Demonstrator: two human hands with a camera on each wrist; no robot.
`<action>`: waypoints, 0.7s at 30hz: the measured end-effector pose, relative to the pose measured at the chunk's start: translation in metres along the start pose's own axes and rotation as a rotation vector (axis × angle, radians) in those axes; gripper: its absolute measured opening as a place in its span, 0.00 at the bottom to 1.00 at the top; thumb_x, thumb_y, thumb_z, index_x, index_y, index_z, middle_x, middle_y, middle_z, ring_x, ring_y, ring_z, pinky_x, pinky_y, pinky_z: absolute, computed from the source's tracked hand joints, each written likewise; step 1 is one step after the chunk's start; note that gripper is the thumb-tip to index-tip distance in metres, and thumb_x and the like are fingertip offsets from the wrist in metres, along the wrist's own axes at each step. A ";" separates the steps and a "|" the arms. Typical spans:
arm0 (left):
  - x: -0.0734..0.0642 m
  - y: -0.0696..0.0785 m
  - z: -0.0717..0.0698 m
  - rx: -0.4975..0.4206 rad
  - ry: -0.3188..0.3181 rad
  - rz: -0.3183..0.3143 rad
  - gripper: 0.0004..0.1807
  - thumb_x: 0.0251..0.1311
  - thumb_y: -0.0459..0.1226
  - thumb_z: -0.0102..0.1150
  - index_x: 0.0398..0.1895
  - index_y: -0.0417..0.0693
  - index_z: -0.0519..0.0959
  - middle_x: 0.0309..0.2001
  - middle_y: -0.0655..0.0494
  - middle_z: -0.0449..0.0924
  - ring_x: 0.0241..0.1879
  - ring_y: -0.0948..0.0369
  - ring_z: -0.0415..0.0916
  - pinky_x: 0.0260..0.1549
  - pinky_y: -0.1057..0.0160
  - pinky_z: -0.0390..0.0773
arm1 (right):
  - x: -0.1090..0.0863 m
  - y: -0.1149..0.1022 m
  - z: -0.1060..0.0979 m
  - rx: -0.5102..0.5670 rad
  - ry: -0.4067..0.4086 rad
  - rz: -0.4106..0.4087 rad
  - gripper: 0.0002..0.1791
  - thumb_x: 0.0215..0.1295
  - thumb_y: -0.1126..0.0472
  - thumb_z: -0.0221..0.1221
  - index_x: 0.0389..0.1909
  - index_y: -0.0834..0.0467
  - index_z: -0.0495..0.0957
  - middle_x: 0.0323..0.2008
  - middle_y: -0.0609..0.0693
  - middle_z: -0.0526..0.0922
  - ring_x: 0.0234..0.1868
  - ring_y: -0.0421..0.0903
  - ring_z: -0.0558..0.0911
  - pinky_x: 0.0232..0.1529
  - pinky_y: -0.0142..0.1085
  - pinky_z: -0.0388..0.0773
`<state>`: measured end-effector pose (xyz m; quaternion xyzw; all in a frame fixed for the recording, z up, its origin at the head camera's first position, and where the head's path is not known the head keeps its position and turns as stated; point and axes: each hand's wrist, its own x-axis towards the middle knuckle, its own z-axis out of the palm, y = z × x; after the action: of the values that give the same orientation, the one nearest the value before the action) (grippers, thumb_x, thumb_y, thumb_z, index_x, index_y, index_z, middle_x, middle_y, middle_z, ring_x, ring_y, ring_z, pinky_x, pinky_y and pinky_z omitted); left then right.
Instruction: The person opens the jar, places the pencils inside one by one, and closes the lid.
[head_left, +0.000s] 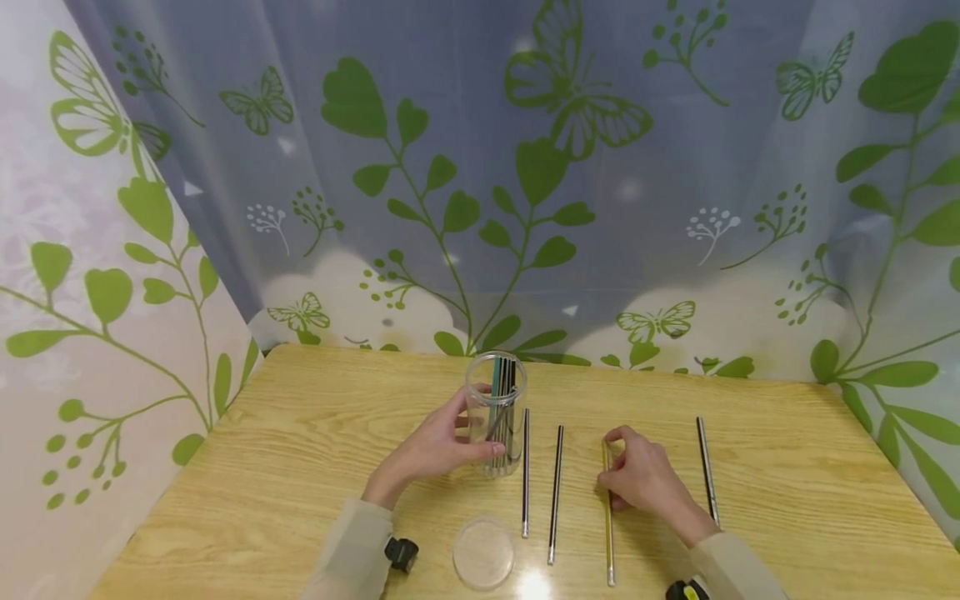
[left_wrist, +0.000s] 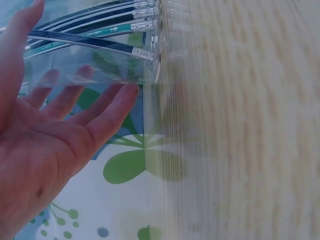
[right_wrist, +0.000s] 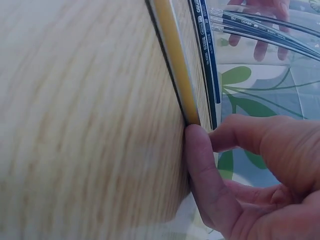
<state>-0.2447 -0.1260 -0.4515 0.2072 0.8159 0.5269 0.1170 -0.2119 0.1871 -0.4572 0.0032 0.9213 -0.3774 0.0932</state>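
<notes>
Printed curtain [head_left: 637, 250] behind: smooth, softly rippled, slate-blue over cream, with flat green leaves, stems and butterflies. Before it, a tabletop [head_left: 270, 450] in yellowish wood grain, glossy enough to throw back a bright spot at the near edge.

My left hand [head_left: 435, 442] is wrapped about a clear, thin-walled cylindrical jar [head_left: 517, 437], thumb on the near side, fingers parted along the far wall. Jar upright, round rim uncovered; inside, a leaning bundle of slim pencils [head_left: 506, 375], dark and teal, their lower ends silvery and ribbed.

My right hand [head_left: 641, 475] pinches a yellow pencil [head_left: 609, 533] near its far end, between thumb and fingertips. Pencil runs back toward me over the wood, right of the jar, silver end nearest; cannot tell whether any of it is lifted.

Between jar and yellow pencil, two dark straight pencils: one just beside the jar [head_left: 526, 471], the other farther right [head_left: 556, 496]. Another dark pencil [head_left: 706, 467], shiny along its length, lies beyond my right wrist. Clear flat disc [head_left: 483, 553] near my left sleeve [head_left: 348, 542].

Writing: small white lettering on dark shafts and the teal one, too blurred to read surely.
</notes>
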 end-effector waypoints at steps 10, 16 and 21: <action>-0.001 0.002 0.000 0.009 -0.002 0.001 0.46 0.59 0.49 0.74 0.78 0.64 0.58 0.75 0.48 0.65 0.71 0.40 0.68 0.65 0.43 0.78 | 0.004 0.002 0.001 0.021 0.000 0.043 0.36 0.53 0.70 0.66 0.65 0.72 0.66 0.32 0.57 0.81 0.18 0.43 0.83 0.20 0.35 0.85; -0.001 0.003 0.000 0.007 -0.010 0.008 0.47 0.59 0.49 0.74 0.78 0.62 0.58 0.75 0.48 0.64 0.71 0.39 0.68 0.66 0.43 0.78 | 0.003 -0.001 0.002 0.013 -0.004 0.062 0.34 0.53 0.70 0.67 0.63 0.72 0.69 0.34 0.58 0.80 0.19 0.44 0.82 0.20 0.35 0.85; 0.000 0.004 0.001 -0.002 -0.013 0.006 0.47 0.58 0.49 0.75 0.78 0.62 0.58 0.76 0.48 0.63 0.72 0.39 0.66 0.66 0.43 0.77 | 0.003 -0.004 0.001 0.003 -0.005 0.045 0.32 0.54 0.71 0.67 0.61 0.73 0.70 0.34 0.58 0.79 0.19 0.44 0.82 0.20 0.35 0.85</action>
<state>-0.2430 -0.1241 -0.4480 0.2130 0.8140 0.5268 0.1206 -0.2152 0.1837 -0.4556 0.0229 0.9203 -0.3765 0.1038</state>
